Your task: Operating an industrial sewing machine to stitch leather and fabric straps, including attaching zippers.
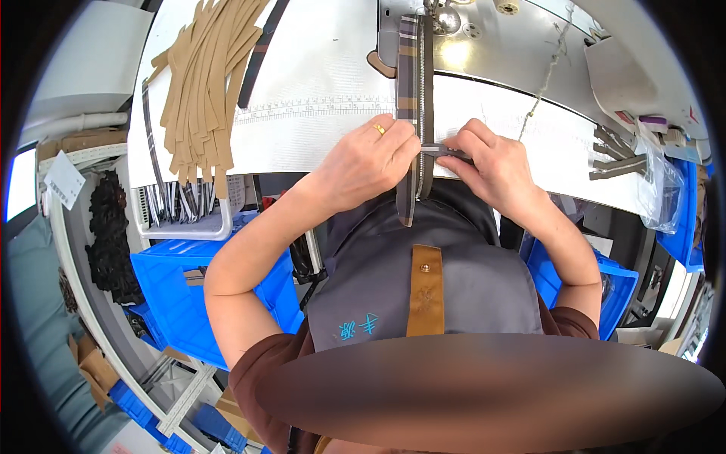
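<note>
A zipper (422, 83) with metal teeth runs toward me from the sewing machine's foot (429, 7), over the table's front edge. Along its left side lies a plaid fabric strip (406, 68), whose lower end hangs in front of my apron. My left hand (367, 163) is closed, pinching the strip and zipper near the table edge. Opposite it, my right hand (495, 168) grips small thread snips (454, 153), grey and partly hidden by the fingers. Their metal tip points left and lies across the zipper, close to my left fingertips.
Tan strips (204, 91) lie piled on the table's left, with a dark plaid strip (261, 53) beside them. Several zipper pieces (618, 163) and a clear plastic bag (660, 193) sit at the right end. Below the table stand a white basket (219, 229) and blue bins (170, 295).
</note>
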A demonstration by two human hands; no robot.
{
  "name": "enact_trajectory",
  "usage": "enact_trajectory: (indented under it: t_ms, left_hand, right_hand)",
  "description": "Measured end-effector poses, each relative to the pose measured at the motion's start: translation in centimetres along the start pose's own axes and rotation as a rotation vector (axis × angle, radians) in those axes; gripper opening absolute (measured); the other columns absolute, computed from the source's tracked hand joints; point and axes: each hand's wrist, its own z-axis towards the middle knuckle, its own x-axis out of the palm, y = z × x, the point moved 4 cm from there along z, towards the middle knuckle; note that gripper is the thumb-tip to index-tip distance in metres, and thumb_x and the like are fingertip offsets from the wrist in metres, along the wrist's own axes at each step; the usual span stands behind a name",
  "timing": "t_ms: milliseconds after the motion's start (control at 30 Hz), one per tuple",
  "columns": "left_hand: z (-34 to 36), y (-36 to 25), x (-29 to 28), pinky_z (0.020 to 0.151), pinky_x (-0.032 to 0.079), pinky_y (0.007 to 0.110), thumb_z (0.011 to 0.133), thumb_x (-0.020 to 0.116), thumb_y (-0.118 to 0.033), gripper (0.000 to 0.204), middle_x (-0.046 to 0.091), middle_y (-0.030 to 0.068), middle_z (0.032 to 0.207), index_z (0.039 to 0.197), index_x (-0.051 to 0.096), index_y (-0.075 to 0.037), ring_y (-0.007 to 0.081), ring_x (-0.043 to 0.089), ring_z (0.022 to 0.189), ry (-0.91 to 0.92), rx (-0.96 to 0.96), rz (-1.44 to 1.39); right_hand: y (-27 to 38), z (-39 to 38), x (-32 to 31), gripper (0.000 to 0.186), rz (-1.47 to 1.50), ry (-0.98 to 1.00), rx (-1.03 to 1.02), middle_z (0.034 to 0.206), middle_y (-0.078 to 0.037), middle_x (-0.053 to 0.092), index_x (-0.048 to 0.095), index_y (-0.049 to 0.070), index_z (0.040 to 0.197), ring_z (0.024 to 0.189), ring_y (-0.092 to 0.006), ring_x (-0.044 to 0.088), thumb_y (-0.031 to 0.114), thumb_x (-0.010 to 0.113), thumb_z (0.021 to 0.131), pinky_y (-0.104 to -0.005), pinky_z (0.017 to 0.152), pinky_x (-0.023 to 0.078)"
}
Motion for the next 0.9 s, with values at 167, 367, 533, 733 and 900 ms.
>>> enact_trajectory:
  t_ms: [167,367,533,733,900]
  left_hand:
    - [-0.2,0.8,-0.3,0.074,0.052,0.031,0.071,0.068,-0.005,0.024,0.061,0.0091,0.099,0.093,0.061,-0.002,0.0247,0.062,0.091,-0.003,-0.099,-0.139]
    - [-2.4,0.1,-3.5,0.098,0.039,0.051,0.078,0.060,0.000,0.046,0.051,0.0086,0.135,0.122,0.058,-0.013,0.0258,0.052,0.122,0.068,-0.328,-0.172]
    - [-1.3,-3.3,0.8,0.102,0.033,0.052,0.081,0.056,-0.007,0.046,0.049,0.0066,0.140,0.126,0.057,-0.016,0.0235,0.051,0.125,0.145,-0.192,0.113]
    - [-2.5,-0.8,1.7,0.088,0.050,0.038,0.096,0.054,-0.015,0.021,0.069,0.0118,0.106,0.108,0.065,-0.001,0.0244,0.068,0.096,-0.501,-1.071,-1.449]
    - [-1.3,-0.9,1.4,0.091,0.051,0.036,0.100,0.049,-0.020,0.030,0.068,0.0152,0.104,0.105,0.062,0.006,0.0210,0.067,0.095,-0.762,-0.974,-1.791]
  right_hand:
    - [-0.4,0.1,0.1,0.018,0.039,0.015,-0.028,0.079,-0.008,0.056,0.059,0.006,0.086,0.058,-0.0262,0.058,0.017,0.072,0.080,-0.0355,0.052,0.047]
    - [-2.7,-0.8,-1.5,0.023,0.415,-0.088,0.376,0.079,-0.002,0.058,0.062,0.002,0.094,0.064,-0.0082,0.049,0.017,0.075,0.081,-0.0244,0.057,0.043]
    - [-3.1,-0.7,-0.9,0.023,0.557,-0.115,0.374,0.086,-0.001,0.060,0.062,0.001,0.097,0.067,-0.0065,0.048,0.015,0.073,0.084,-0.0231,0.060,0.042]
    - [-4.0,-0.9,-1.4,0.025,0.595,-0.343,0.429,0.086,0.000,0.060,0.060,0.001,0.108,0.068,-0.0041,0.047,0.014,0.068,0.088,-0.0215,0.061,0.041]
    - [-2.1,-1.0,-1.5,0.027,0.362,-0.276,0.337,0.084,-0.002,0.061,0.061,0.004,0.106,0.067,-0.0085,0.053,0.012,0.072,0.083,-0.0210,0.058,0.043]
